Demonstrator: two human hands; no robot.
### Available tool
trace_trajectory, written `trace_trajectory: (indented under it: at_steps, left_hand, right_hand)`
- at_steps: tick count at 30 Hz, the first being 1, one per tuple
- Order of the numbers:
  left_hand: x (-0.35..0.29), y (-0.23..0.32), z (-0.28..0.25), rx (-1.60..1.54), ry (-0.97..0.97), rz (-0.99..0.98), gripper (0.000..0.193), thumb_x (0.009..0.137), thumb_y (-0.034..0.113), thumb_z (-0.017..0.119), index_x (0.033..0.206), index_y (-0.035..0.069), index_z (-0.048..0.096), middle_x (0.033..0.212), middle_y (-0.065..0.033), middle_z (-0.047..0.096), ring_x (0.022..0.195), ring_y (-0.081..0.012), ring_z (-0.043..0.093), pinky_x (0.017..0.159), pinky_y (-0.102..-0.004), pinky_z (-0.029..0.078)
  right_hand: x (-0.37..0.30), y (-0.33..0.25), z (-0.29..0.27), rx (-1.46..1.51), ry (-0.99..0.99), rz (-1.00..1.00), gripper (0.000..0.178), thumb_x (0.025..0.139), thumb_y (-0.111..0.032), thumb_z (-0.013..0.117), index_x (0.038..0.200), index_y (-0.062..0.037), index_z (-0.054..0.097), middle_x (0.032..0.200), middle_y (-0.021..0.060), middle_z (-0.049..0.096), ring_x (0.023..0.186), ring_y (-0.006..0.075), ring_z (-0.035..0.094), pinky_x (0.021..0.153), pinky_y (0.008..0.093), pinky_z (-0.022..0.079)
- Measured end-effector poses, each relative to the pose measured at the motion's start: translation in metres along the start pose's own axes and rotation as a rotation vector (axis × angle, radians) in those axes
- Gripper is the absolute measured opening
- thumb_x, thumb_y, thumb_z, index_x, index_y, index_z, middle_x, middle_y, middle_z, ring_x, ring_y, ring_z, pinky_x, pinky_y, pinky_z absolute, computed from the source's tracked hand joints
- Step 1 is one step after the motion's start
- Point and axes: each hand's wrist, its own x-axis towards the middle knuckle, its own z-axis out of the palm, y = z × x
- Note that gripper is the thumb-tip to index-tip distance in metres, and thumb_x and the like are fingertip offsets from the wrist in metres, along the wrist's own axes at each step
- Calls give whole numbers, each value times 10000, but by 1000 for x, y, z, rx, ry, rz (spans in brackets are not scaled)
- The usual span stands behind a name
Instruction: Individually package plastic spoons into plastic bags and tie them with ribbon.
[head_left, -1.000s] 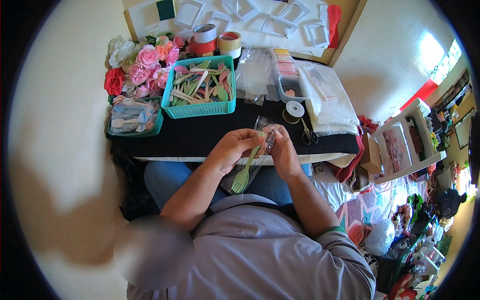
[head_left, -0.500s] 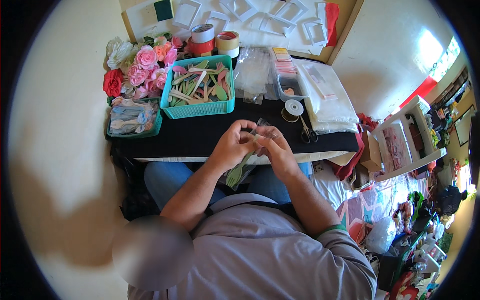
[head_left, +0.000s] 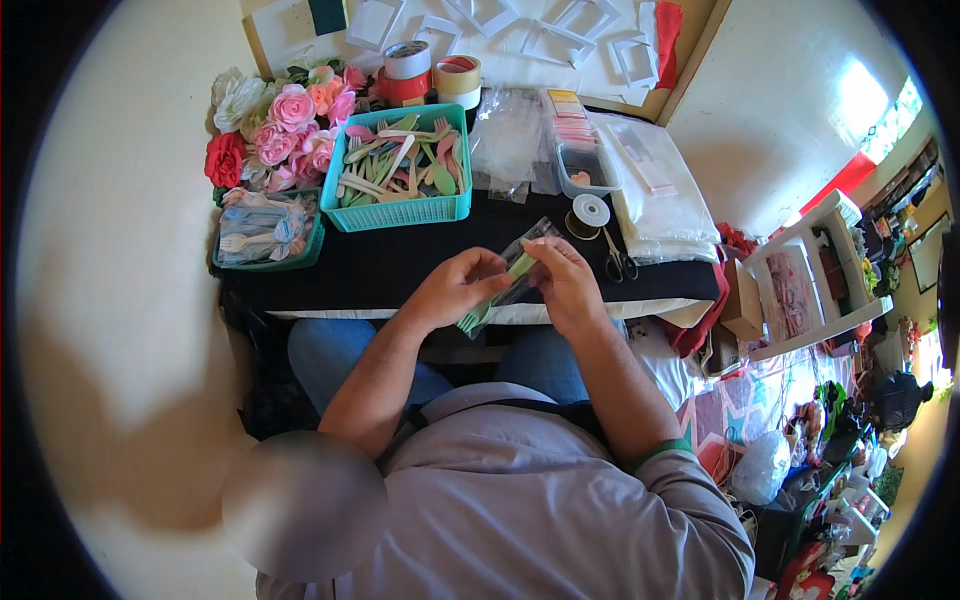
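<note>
Just over the table's front edge, both hands hold a green plastic fork (head_left: 519, 267) in a clear plastic sleeve (head_left: 507, 297). The fork slants, tines low on the left and handle end up on the right. My left hand (head_left: 455, 290) is closed on the sleeve's left side, thumb against the fork. With bent fingers, my right hand (head_left: 570, 290) pinches the upper end by the handle. Beyond them stands a turquoise basket (head_left: 400, 215) of loose coloured plastic forks and spoons. A smaller green basket (head_left: 318, 240) at the left holds wrapped cutlery (head_left: 262, 232).
Artificial flowers (head_left: 290, 130) and tape rolls (head_left: 407, 62) stand at the back left. Clear bags (head_left: 507, 130), a small plastic tub (head_left: 588, 170), a ribbon spool (head_left: 590, 212), scissors (head_left: 620, 262) and a stack of plastic sheets (head_left: 665, 215) lie toward the right.
The sleeve with the fork has risen from over my lap toward the table. My hands have moved apart, the right one a little to the right, so more of the fork's handle shows.
</note>
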Motion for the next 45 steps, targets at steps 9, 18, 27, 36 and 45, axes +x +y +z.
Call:
trace_trajectory:
  at_steps: [9, 18, 27, 36, 45]
  left_hand:
    - [5, 6, -3, 73, -14, -104, 215, 903, 197, 684, 1015, 16, 653, 884, -18, 660, 823, -69, 600, 729, -231, 471]
    - [7, -3, -19, 32, 1, -176, 309, 864, 195, 729, 1084, 11, 615, 966, -30, 649, 876, -79, 595, 782, -241, 471]
    - [19, 0, -58, 118, -45, -234, 402, 831, 133, 749, 1159, -20, 574, 988, -49, 646, 913, -112, 608, 831, -262, 487]
    - [34, -16, -75, 238, -138, -280, 382, 846, 99, 724, 1171, -23, 566, 1009, -77, 647, 925, -127, 611, 847, -286, 494]
    - [41, -20, -79, 307, -187, -313, 395, 852, 118, 720, 1188, -14, 561, 1004, -72, 660, 939, -117, 612, 872, -286, 473]
  right_hand:
    - [8, 5, -5, -10, 47, 6, 129, 866, -180, 707, 866, -115, 596, 737, -25, 595, 627, 69, 532, 588, 229, 409]
    - [20, 15, 5, -72, 35, 38, 157, 887, -193, 692, 914, -93, 574, 775, 5, 623, 663, 93, 587, 611, 245, 460]
    - [55, 16, -5, -360, -122, 129, 163, 889, -194, 693, 982, -84, 618, 836, 0, 629, 743, 91, 587, 685, 253, 473]
    - [74, 23, -10, -623, -203, 151, 257, 880, -216, 706, 1025, -20, 626, 869, 25, 627, 759, 101, 576, 694, 246, 477]
    - [87, 42, -19, -707, -222, 113, 243, 886, -204, 684, 988, 12, 645, 801, 45, 643, 668, 113, 573, 617, 257, 477]
